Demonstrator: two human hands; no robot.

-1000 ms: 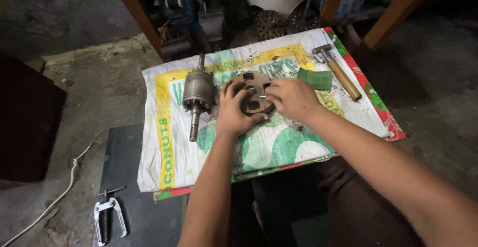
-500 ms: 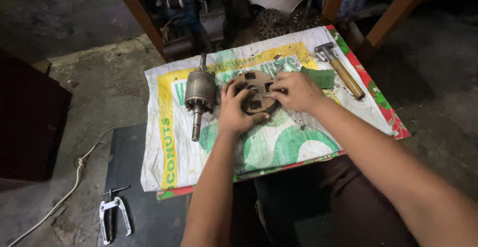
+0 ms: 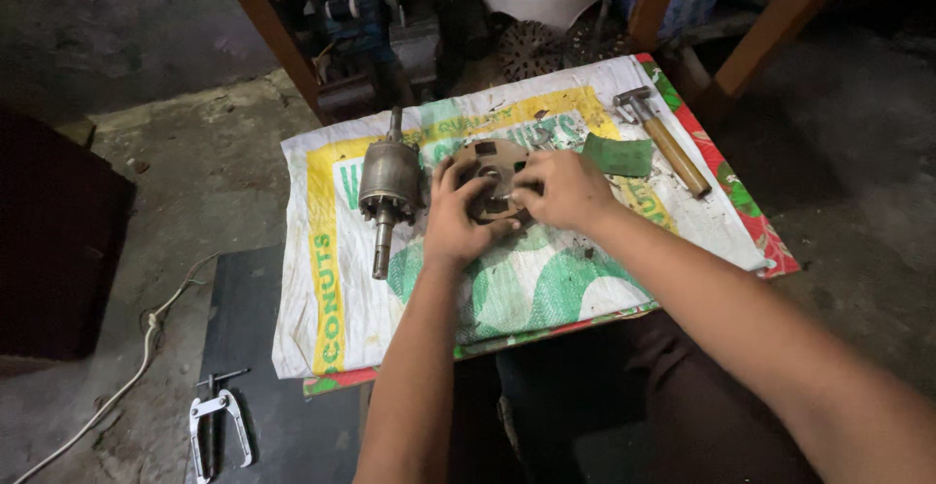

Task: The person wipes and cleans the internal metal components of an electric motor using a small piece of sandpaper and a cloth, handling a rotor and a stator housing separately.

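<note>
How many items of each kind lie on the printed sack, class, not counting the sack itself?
Motor rotor: 1
Round metal motor plate, held by left hand and right hand: 1
Hammer: 1
Green sheet: 1
Total: 4

We are noting both hands, left hand (image 3: 456, 219) and right hand (image 3: 565, 190), covering much of the round metal plate (image 3: 490, 165); its lower half is staying hidden.
</note>
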